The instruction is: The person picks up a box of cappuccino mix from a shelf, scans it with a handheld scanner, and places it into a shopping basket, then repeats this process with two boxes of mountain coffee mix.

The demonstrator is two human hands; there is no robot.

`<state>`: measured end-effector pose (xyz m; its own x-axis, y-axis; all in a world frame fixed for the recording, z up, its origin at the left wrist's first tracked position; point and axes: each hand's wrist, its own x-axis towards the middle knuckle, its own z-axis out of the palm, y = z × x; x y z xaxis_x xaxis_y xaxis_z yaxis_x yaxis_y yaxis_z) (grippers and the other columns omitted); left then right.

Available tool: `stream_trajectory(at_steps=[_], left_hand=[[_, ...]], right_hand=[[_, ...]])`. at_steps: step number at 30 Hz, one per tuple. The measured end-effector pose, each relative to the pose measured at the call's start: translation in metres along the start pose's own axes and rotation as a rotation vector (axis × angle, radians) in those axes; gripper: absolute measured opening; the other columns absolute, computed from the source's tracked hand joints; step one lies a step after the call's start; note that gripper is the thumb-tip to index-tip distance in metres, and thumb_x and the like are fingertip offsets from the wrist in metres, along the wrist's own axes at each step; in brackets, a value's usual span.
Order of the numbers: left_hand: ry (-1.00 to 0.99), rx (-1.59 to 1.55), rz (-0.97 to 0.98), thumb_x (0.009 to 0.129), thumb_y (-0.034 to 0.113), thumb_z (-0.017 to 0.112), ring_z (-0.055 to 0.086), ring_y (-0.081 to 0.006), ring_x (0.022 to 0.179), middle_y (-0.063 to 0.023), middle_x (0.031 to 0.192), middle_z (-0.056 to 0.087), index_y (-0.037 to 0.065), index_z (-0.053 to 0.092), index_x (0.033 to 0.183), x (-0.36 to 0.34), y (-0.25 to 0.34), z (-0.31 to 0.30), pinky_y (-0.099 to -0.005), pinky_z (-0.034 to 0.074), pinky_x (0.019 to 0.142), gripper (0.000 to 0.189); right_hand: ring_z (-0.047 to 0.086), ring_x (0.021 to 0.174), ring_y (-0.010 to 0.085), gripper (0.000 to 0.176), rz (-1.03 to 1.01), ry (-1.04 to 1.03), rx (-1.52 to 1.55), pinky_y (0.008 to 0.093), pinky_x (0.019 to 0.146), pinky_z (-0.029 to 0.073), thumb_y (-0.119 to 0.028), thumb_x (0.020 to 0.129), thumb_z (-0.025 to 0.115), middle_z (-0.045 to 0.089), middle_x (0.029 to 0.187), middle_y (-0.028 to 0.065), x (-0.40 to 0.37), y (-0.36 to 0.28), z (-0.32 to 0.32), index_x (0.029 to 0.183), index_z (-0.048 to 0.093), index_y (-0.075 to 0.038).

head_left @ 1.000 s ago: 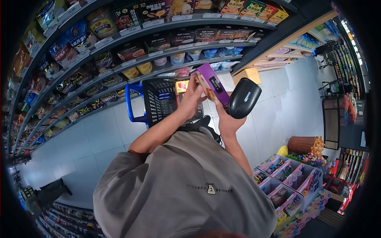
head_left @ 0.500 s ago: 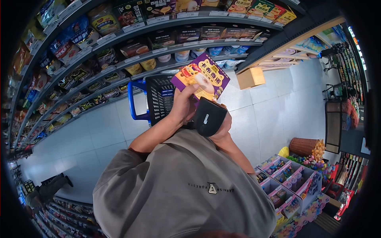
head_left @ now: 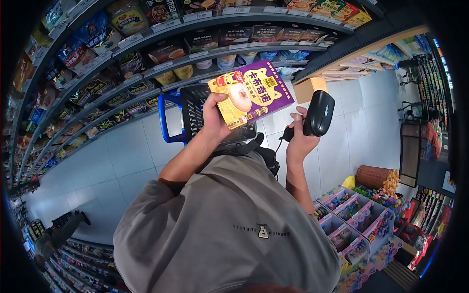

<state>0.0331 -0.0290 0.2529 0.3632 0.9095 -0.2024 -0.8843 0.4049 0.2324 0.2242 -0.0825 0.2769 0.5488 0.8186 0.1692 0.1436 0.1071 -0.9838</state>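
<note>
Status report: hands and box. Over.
Left hand gripping purple-yellow box, front facing camera. Right hand holding black scanner, clear of box. Basket behind; nothing between.

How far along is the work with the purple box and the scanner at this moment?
Done: the purple box is clear of the shelves and gripped in the left hand, printed front towards the camera. In hand: the right hand holds the scanner beside the box, apart from it. Left: the box is not yet in the basket; whether it has been scanned cannot be told.
</note>
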Motion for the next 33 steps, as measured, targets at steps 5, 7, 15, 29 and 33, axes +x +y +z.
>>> stream_trajectory(at_steps=[5, 7, 15, 29, 33], left_hand=[[-0.038, -0.003, -0.038, 0.076, 0.02, 0.049, 0.053, -0.0363, 0.118, -0.0221, 0.13, 0.051, -0.002, 0.037, 0.135, -0.002, -0.001, -0.008, -0.0504, 0.042, 0.102, 0.064], [-0.051, 0.0, -0.055, 0.076, 0.019, 0.049, 0.053, -0.0363, 0.118, -0.0222, 0.131, 0.05, -0.002, 0.037, 0.135, -0.004, -0.001, -0.01, -0.0502, 0.042, 0.102, 0.065], [-0.11, -0.028, -0.057, 0.081, 0.021, 0.049, 0.051, -0.0353, 0.121, -0.0217, 0.133, 0.048, -0.001, 0.035, 0.136, -0.011, -0.006, -0.01, -0.0492, 0.042, 0.103, 0.06], [0.12, -0.072, -0.207, 0.088, 0.028, 0.05, 0.056, -0.0332, 0.116, -0.0211, 0.129, 0.053, -0.001, 0.041, 0.132, -0.005, -0.006, -0.027, -0.0476, 0.046, 0.099, 0.054], [0.114, -0.112, -0.191, 0.087, 0.03, 0.05, 0.052, -0.0418, 0.118, -0.0257, 0.134, 0.046, -0.001, 0.033, 0.139, -0.001, -0.009, -0.037, -0.0619, 0.045, 0.094, 0.063]], right_hand=[[0.064, 0.08, 0.0166, 0.028, 0.041, -0.006, 0.123, 0.0241, 0.057, 0.048, -0.005, 0.089, 0.061, 0.065, 0.104, 0.0153, 0.005, 0.002, 0.003, 0.114, 0.056, 0.007], [0.063, 0.074, 0.0163, 0.026, 0.104, -0.034, 0.182, 0.0246, 0.056, 0.047, -0.007, 0.089, 0.062, 0.065, 0.098, 0.0151, 0.004, 0.001, 0.006, 0.11, 0.057, 0.008], [0.055, 0.058, 0.0119, 0.028, 0.25, -0.079, 0.248, 0.0242, 0.054, 0.045, -0.005, 0.083, 0.07, 0.062, 0.088, 0.0095, 0.008, -0.005, 0.012, 0.105, 0.056, 0.004], [0.052, 0.055, 0.0093, 0.025, 0.248, -0.067, 0.091, 0.0225, 0.051, 0.042, -0.006, 0.079, 0.074, 0.065, 0.084, 0.0079, 0.015, 0.007, 0.022, 0.099, 0.061, 0.002], [0.052, 0.055, 0.0093, 0.025, 0.231, -0.09, 0.104, 0.0229, 0.051, 0.042, -0.007, 0.079, 0.074, 0.064, 0.082, 0.0074, 0.021, 0.007, 0.025, 0.098, 0.061, 0.002]])
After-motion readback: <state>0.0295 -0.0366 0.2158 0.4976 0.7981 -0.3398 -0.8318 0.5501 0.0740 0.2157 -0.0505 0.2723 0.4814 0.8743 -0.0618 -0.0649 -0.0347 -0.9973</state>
